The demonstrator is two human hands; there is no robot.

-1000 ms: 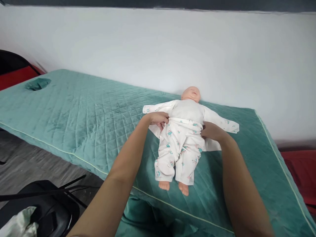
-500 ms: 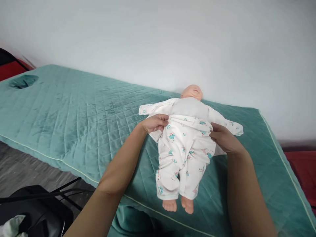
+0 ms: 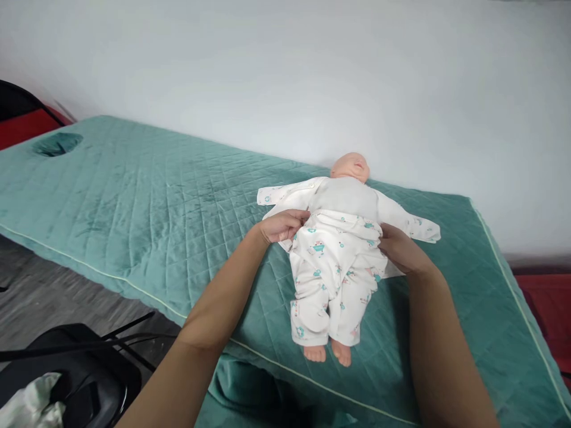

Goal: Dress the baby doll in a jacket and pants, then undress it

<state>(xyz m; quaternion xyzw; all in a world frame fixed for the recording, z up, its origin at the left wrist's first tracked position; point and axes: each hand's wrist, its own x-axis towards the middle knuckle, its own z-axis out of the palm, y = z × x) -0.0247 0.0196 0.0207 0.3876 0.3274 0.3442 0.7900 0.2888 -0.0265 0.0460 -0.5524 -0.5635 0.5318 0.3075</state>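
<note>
On the green quilted bed (image 3: 178, 190), close to the wall (image 3: 285, 83): a doll (image 3: 345, 196) on its back, head toward the wall, bare feet (image 3: 315, 353) toward the bed's near edge. Around its hips and legs, printed white trousers (image 3: 339, 255), with the waistband at the belly. Higher up, a white top (image 3: 285, 193), sleeves out to both sides. At the doll's hip, on the view's left, the left hand (image 3: 285, 224), pinching the waistband between thumb and fingers. At the opposite hip, the right hand (image 3: 404, 246), touching the trousers' side; fingertips hidden, so impossible to say whether with grip pressed together or spread. Down at the lower left, a black chair (image 3: 98, 362) with a crumpled pale cloth (image 3: 33, 401).
</note>
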